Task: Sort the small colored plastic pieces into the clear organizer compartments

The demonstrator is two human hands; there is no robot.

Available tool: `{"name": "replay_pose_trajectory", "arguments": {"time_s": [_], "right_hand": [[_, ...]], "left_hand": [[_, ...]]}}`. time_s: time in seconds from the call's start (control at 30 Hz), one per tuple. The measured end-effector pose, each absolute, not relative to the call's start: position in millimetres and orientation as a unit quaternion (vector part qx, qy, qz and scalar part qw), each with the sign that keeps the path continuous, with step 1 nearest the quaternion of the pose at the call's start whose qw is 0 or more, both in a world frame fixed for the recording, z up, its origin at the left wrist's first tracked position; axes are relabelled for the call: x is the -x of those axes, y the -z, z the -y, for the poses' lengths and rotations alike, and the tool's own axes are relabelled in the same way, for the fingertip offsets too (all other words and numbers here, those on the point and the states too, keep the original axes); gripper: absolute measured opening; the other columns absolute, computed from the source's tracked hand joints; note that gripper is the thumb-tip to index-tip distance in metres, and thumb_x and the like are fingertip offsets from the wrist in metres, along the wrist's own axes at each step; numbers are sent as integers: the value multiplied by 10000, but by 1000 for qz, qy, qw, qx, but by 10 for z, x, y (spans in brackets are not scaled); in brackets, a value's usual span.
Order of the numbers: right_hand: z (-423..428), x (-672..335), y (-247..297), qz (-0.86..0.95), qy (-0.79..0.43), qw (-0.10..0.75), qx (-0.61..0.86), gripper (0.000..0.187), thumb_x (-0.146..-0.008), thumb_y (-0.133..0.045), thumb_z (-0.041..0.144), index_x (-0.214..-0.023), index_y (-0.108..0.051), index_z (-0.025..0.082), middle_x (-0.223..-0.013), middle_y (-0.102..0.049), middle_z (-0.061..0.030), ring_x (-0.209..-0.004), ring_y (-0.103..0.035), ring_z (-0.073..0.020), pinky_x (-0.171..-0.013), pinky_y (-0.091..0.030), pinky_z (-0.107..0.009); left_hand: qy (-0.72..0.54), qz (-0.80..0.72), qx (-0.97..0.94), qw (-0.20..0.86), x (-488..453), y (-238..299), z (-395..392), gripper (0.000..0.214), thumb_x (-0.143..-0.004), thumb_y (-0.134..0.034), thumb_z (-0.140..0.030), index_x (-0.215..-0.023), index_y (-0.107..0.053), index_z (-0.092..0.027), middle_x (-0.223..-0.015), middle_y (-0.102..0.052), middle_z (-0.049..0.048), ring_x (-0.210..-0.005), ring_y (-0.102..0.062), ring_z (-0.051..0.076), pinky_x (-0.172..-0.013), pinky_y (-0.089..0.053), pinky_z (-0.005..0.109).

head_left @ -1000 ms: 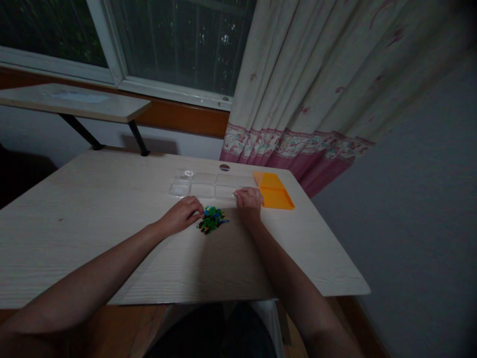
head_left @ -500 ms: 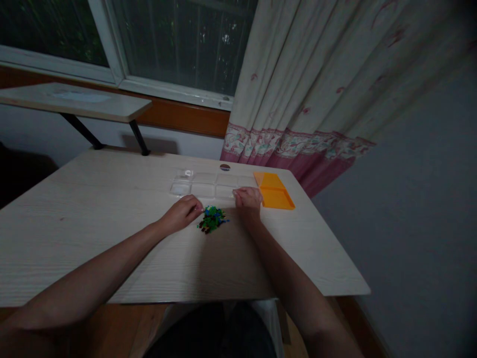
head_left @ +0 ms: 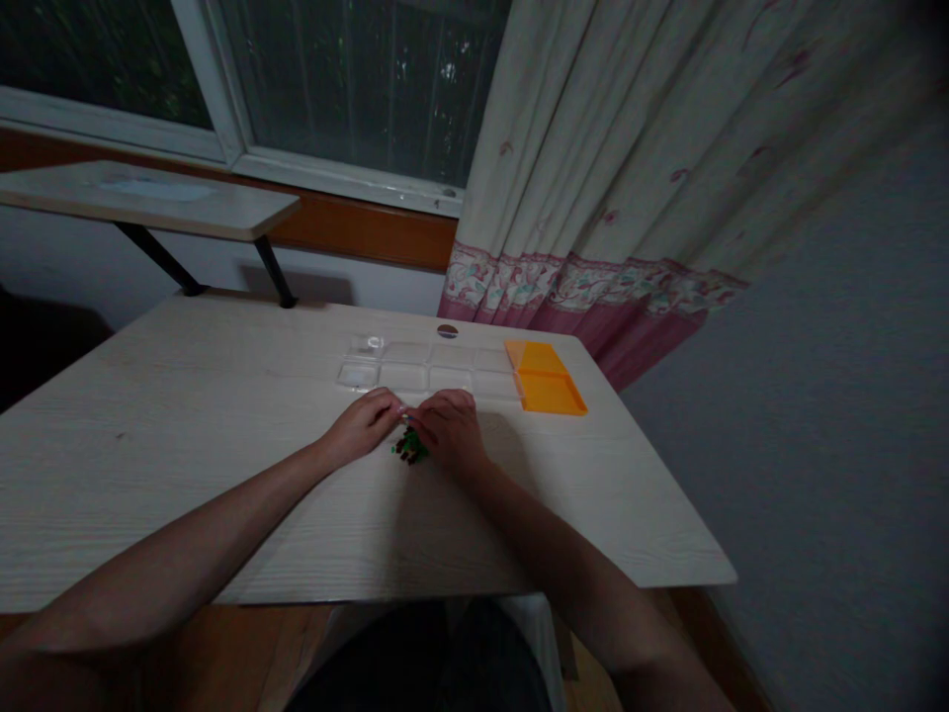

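A small pile of coloured beads [head_left: 408,448], green and dark red, lies on the pale wooden table [head_left: 222,445]. My right hand [head_left: 448,430] rests over most of the pile, fingers curled down onto it, and hides the greater part. My left hand [head_left: 365,423] lies just left of the pile, its fingertips bent and meeting the right hand's fingers above the beads. Whether either hand pinches a bead is hidden. Behind the hands sits a clear plastic box with several compartments [head_left: 415,368].
An orange lid [head_left: 547,380] lies to the right of the clear box. A round cable hole [head_left: 447,331] marks the table's far edge. A side table [head_left: 148,203] stands at the back left under the window, and a curtain [head_left: 630,188] hangs at the right.
My right hand has moved left from the clear box's front edge onto the bead pile, covering most of it. My left hand has stayed almost still beside the pile.
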State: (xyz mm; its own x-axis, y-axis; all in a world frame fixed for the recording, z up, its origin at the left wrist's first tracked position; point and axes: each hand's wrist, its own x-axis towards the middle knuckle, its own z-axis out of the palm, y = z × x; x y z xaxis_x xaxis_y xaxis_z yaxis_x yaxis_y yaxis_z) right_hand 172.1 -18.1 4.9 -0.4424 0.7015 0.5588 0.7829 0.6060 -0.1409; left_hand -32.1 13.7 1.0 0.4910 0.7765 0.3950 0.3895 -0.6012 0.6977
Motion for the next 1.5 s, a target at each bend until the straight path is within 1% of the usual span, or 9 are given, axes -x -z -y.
{"name": "replay_pose_trajectory", "arguments": {"time_s": [0.13,0.3,0.4,0.5,0.63,0.9,1.17,1.3,1.5], "right_hand": [[190,-1736,-72,853,63,285,432,187,-974,-576,325,-1013,-754,284,-981,-732,-22,-1043,-560,-204,-1028,-321,-384],[97,-1826,-88,832,55,306,459,141,-944,-625,304,-959,-764,287,-942,-732,-14,-1004,-559,-202,-986,-328,-381],[-45,-1987,-67,778,71,342,523,129,-936,-642,298,-946,-769,286,-903,-726,-11,-984,-554,-205,-952,-334,-385],[-204,-2188,-1,718,105,375,577,106,-918,-671,287,-885,-768,261,-911,-715,-20,-979,-545,-203,-932,-340,-382],[-329,-2349,111,676,123,402,605,94,-902,-684,268,-853,-761,248,-923,-695,-28,-971,-528,-205,-926,-330,-381],[-318,-2295,183,687,110,384,608,148,-936,-606,242,-919,-753,235,-999,-706,-45,-1021,-521,-219,-931,-317,-374],[-314,-2301,154,687,98,381,611,174,-953,-578,244,-932,-750,223,-996,-702,-60,-1020,-525,-220,-913,-321,-369],[-309,-2292,152,700,96,374,601,163,-952,-586,238,-938,-748,221,-997,-701,-57,-1025,-537,-215,-925,-332,-367],[-297,-2276,141,707,90,370,596,182,-964,-567,235,-955,-748,221,-991,-695,-57,-1022,-534,-207,-915,-338,-360]], "left_hand": [[-359,-341,-826,269,298,-36,-108,340,-1011,-430,-395,-821,-617,-182,-794,-595,35,-797,-565,164,-755,-452,300],[-362,-359,-824,247,311,-27,-107,304,-1004,-457,-369,-856,-645,-180,-825,-606,42,-813,-574,168,-760,-457,299],[-349,-365,-833,226,322,-18,-102,259,-997,-473,-342,-1012,-677,-182,-860,-609,53,-825,-570,176,-775,-461,310],[-325,-361,-850,205,328,-8,-93,287,-985,-482,-296,-1191,-654,-194,-916,-603,66,-865,-562,187,-812,-465,325],[-285,-359,-869,186,323,11,-94,332,-966,-505,-263,-1265,-642,-214,-1013,-598,90,-963,-562,211,-883,-464,358],[-274,-364,-874,171,321,36,-101,324,-962,-519,-267,-1253,-657,-224,-1033,-588,94,-999,-560,222,-908,-462,374],[-274,-367,-871,175,320,41,-107,205,-960,-536,-280,-1113,-663,-228,-1026,-596,78,-999,-562,224,-913,-465,392],[-272,-370,-870,180,319,26,-105,169,-956,-538,-277,-1057,-648,-198,-1013,-604,84,-995,-562,232,-916,-457,400],[-296,-370,-860,188,327,28,-124,143,-934,-575,-311,-983,-646,-198,-907,-600,53,-889,-570,204,-832,-463,355]]}}
